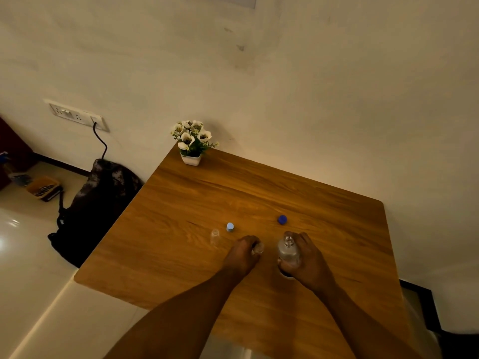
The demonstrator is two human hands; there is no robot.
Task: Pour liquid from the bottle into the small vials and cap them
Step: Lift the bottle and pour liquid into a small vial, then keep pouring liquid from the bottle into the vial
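My right hand (308,257) grips a clear glass bottle (288,251) that stands upright on the wooden table (181,203), its neck uncapped. My left hand (242,253) is closed around a small clear vial (258,247), only its rim showing past the fingers. A second clear vial (215,235) stands open and alone to the left. Behind it rests a light blue vial cap (230,226). The bottle's dark blue cap (282,219) lies farther back on the right.
A small white pot of white flowers (193,142) stands at the table's far corner by the wall. A dark backpack (96,203) leans on the floor left of the table, under a wall socket (77,115) with a cable.
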